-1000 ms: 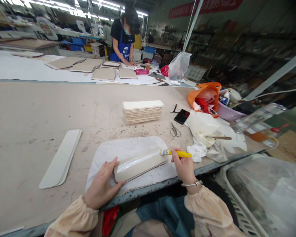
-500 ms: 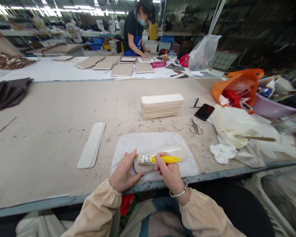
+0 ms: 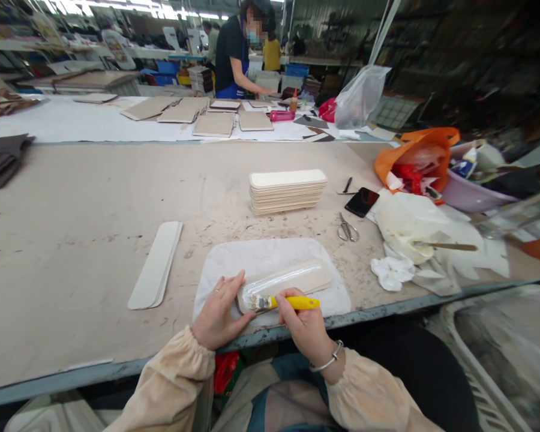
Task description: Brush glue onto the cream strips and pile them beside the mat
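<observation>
A long, round-cornered beige board (image 3: 292,277) lies on a white cloth (image 3: 211,270), with a wet, shiny coating on its upper face. My right hand (image 3: 299,318) is closed round the yellow handle of a paintbrush (image 3: 309,303). The brush's whitish bristles touch the board near its left end. My left hand (image 3: 219,312) rests at that same end, thumb and fingers spread apart, touching the board's edge. A few pale strips (image 3: 156,264) of similar shape lie stacked to the left. Beyond the cloth stands a taller stack of such boards (image 3: 288,193).
On the right are scissors (image 3: 347,229), a phone (image 3: 362,202), a crumpled white tissue (image 3: 391,273) and a flat wooden stick (image 3: 450,246) on a plastic-lined heap. Behind them sits an orange bag (image 3: 384,159). A co-worker (image 3: 229,60) stands at the far table.
The brush has moved down toward the board's near left corner, and more of the left end looks wet. My left hand stays at the board's end. The whole view has shifted slightly.
</observation>
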Demonstrator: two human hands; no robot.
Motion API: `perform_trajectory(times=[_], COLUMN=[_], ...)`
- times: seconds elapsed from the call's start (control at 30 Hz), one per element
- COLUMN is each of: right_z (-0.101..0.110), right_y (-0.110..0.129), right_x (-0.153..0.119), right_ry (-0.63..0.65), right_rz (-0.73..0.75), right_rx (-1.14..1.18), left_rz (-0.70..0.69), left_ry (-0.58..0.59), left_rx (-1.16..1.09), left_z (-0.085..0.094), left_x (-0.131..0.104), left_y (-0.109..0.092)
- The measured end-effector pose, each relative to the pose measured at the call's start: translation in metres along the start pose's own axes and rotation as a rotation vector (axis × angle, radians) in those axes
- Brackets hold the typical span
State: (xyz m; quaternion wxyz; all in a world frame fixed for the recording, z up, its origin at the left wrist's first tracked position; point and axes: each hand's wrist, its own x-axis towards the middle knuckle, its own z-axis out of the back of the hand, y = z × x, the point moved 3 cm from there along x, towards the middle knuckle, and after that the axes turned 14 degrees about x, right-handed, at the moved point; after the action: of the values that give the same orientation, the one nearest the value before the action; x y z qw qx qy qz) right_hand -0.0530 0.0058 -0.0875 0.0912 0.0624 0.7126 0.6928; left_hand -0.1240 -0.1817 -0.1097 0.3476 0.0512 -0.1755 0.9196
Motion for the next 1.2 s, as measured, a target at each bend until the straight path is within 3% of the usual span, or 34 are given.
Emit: perform_trajectory(times=[0.63,0.77,0.87,1.07,1.2], right_z=[0.125,0.132,0.127,0.106,0.123], right_y=[0.012,0.017,0.02,0.01,0.009], right_x=[0.016,0.012,0.011,0.018,0.019], right_ry=[-0.363,-0.435,-0.49,-0.287,-0.365], right_rz=[0.203,0.274,0.314,0.198,0.201], right_rx=[-0.382,-0.408,-0.286,-0.141,-0.256], left_rz=[-0.079,-0.081,-0.085,-0.086,-0.079], left_ry=[-0.021,-0.043,-0.044,-0.049,-0.048], left_rx=[0.153,0.169,0.174,0.177,0.16], left_z=[-0.008,-0.007,-0.008,-0.011,-0.012], left_x=[0.001,0.002,0.002,0.001,0.0], left_y=[0.004,0.003,0.004,0.007,0.008])
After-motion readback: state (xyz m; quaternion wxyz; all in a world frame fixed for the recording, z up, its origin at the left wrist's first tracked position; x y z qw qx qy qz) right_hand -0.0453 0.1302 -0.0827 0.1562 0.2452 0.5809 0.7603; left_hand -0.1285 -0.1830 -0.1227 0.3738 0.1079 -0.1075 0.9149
